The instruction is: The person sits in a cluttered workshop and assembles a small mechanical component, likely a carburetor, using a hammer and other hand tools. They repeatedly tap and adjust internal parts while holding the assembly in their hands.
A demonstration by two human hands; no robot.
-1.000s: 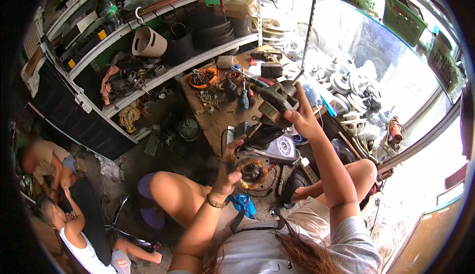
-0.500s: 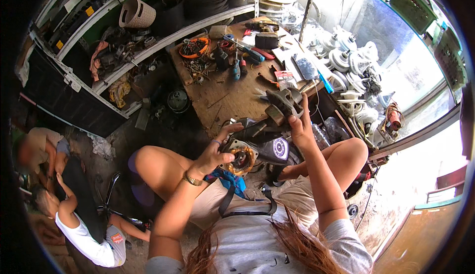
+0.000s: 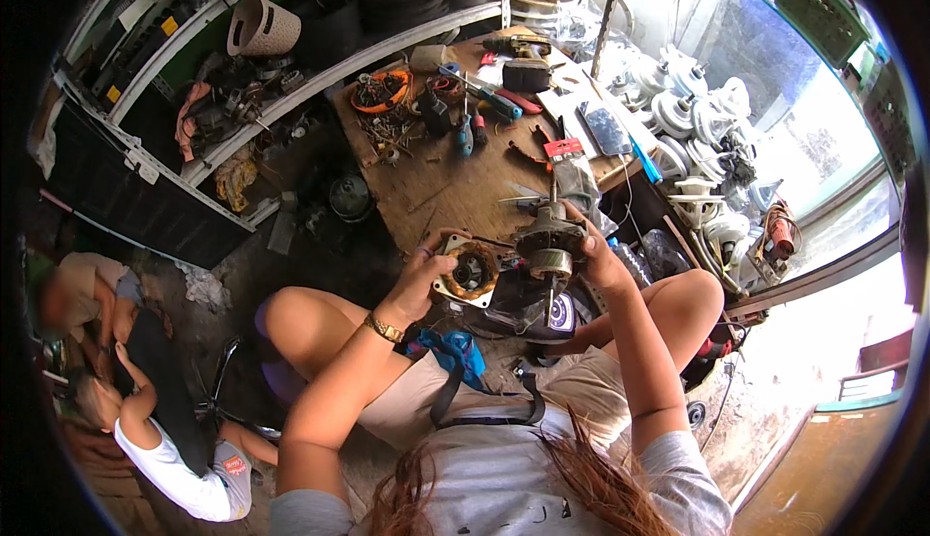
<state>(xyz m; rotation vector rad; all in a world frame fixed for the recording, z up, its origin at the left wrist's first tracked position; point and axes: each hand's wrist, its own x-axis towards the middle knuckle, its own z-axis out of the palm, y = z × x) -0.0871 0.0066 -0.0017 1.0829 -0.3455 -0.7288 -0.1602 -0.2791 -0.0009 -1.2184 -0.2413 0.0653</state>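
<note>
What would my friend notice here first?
Probably what's held mid-picture: a copper-wound ring in the left hand, a chunky metal part in the right hand. Then maybe the bright orange ring near the far-left corner of the wooden bench, and white parts heaped beyond its right side.

1. Plain grey tee, short sleeves, few small dark marks up front
2. Beige shorts, just past the tee
3. Black strap looping by the tee's hem
4. Gold-toned watch or bracelet, can't tell, below the left hand
5. Long hair hanging over the tee
</note>
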